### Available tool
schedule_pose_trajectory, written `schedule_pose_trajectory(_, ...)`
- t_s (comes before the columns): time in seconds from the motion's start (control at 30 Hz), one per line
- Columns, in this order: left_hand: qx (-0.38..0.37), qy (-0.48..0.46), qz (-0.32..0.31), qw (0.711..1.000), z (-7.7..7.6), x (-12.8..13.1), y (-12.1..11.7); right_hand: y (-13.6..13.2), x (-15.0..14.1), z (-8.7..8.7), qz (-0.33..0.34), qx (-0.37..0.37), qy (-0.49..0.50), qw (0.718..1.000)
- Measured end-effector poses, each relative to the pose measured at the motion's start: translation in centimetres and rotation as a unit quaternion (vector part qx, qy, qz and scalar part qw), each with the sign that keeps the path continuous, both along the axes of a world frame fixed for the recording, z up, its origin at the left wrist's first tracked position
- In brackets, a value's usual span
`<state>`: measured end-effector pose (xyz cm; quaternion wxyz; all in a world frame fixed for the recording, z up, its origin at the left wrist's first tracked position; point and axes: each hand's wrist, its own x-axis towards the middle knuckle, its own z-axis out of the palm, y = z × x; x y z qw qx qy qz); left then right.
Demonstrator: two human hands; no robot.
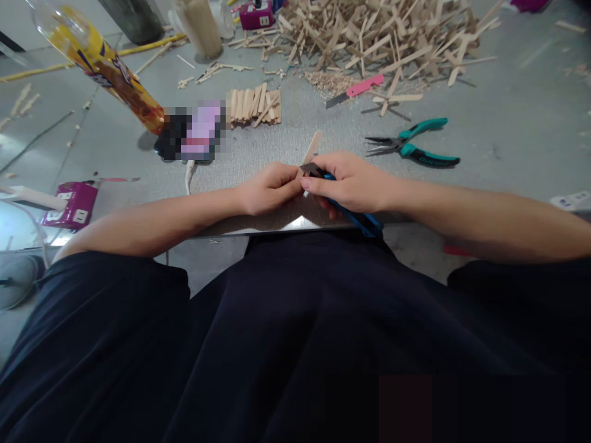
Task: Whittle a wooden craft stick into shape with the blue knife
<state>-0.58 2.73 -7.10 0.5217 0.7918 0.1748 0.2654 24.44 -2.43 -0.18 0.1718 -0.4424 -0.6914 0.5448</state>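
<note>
Between the fingertips of my left hand (272,187) is a flat wooden craft stick (314,143), its rounded end pointing up and away. My right hand (353,181) is wrapped round a blue and black utility knife (367,224), with its dark metal blade end against the stick. Both hands meet just above the table's front edge, and fingers hide the stick's lower part. Beyond my right hand lie teal and black needle-nose pliers (406,144), jaws pointing left. A pink-handled folding blade (364,86) rests farther back beside wood shavings (330,81).
A large pile of craft sticks (383,37) covers the back. Short cut sticks (255,104) lie grouped ahead of my left hand. A phone (201,132) with a white cable, a tilted drink bottle (115,74), a jar (198,27) and a purple power strip (76,206) stand leftward.
</note>
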Motion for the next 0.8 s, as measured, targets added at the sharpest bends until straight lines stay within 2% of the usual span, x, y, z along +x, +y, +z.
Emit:
schedule_pose_trajectory(0.4,0.02,0.007,0.005,1.0,-0.22,-0.15,0.3,0.14,0.09,-0.13,0.005,0.008,0.008,1.0)
schedule_pose_trajectory(0.67,-0.012,0.0,0.005,1.0,-0.03,0.08,0.06,0.12,-0.05,0.14,-0.008,-0.011,-0.001,1.0)
schedule_pose_trajectory(0.8,-0.005,0.003,0.008,1.0,-0.18,-0.01,0.16,0.01,-0.17,0.27,-0.009,-0.006,0.0,1.0)
